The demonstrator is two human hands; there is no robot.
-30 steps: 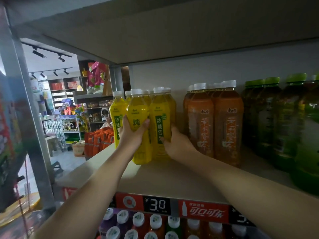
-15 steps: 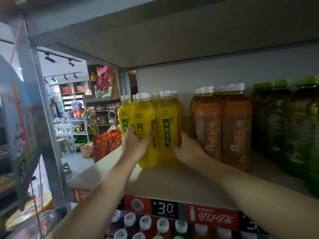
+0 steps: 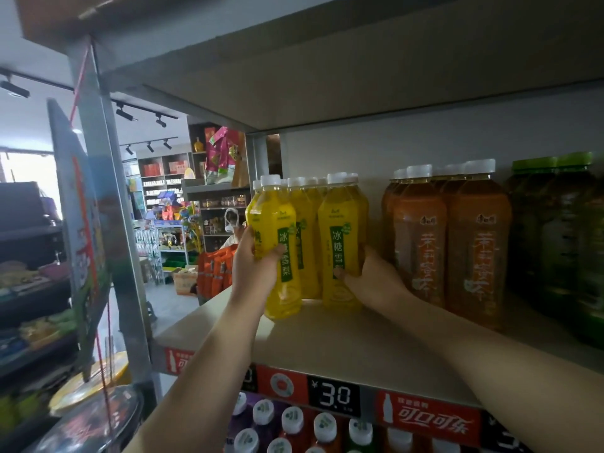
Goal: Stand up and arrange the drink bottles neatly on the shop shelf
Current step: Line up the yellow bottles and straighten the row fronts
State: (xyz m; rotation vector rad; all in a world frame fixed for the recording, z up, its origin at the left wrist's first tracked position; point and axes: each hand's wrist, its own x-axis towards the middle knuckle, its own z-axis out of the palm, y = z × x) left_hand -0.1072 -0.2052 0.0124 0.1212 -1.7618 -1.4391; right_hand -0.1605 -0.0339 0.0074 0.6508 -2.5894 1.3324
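Note:
Several yellow drink bottles with white caps stand at the left end of the beige shelf (image 3: 343,338). My left hand (image 3: 255,266) grips the front-left yellow bottle (image 3: 277,230) around its middle; it stands upright at the front of the group. My right hand (image 3: 369,282) holds the lower part of the front-right yellow bottle (image 3: 340,230), fingers curled round its right side. Between the two, more yellow bottles (image 3: 305,223) stand further back.
Orange tea bottles (image 3: 451,243) stand right of the yellow ones, dark green bottles (image 3: 562,237) beyond. The upper shelf board (image 3: 359,70) hangs close overhead. A metal upright (image 3: 114,223) borders the left. Capped bottles (image 3: 294,423) fill the shelf below the price strip (image 3: 336,395).
The front-left yellow bottle has turned in my left hand, so its label faces front. My right hand has shifted lower on the front-right bottle. The view has moved closer.

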